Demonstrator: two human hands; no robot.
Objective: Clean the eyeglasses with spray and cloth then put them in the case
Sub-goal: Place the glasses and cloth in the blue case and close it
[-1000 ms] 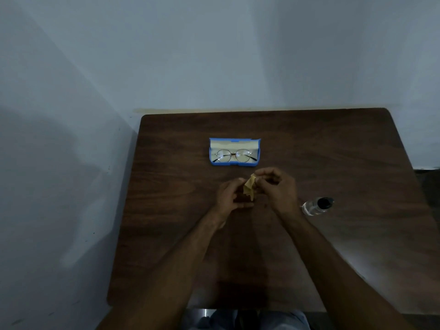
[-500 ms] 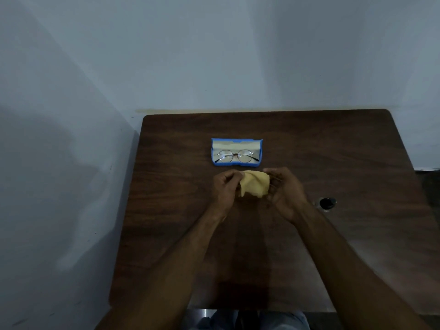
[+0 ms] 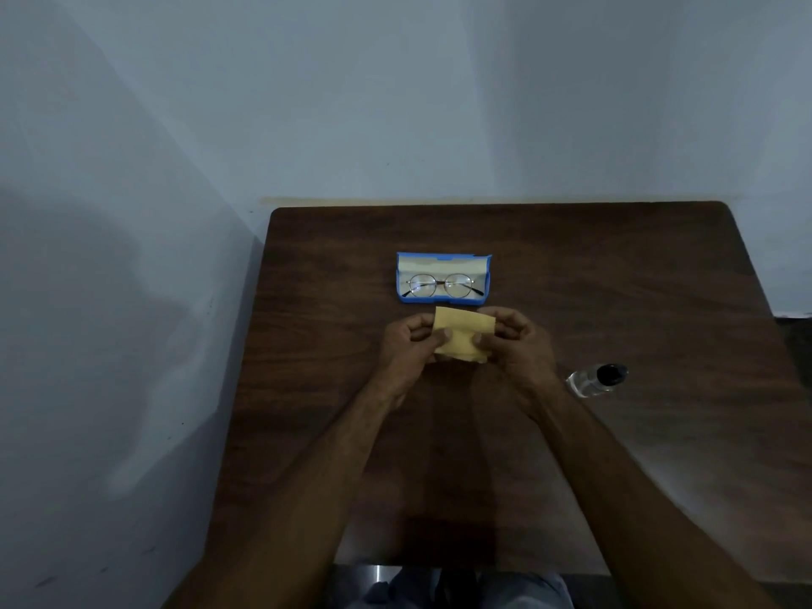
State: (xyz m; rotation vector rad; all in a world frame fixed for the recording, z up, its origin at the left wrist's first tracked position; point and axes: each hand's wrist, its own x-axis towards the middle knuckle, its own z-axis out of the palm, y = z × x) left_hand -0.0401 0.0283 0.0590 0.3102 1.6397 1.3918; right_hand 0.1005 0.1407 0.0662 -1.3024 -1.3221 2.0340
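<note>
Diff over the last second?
The yellow cloth went from a bunched wad to spread flat. The left hand and right hand pulled apart sideways, each still pinching an edge. Nothing was let go. The eyeglasses stay in the open blue case, and the spray bottle stays on the table.
</note>
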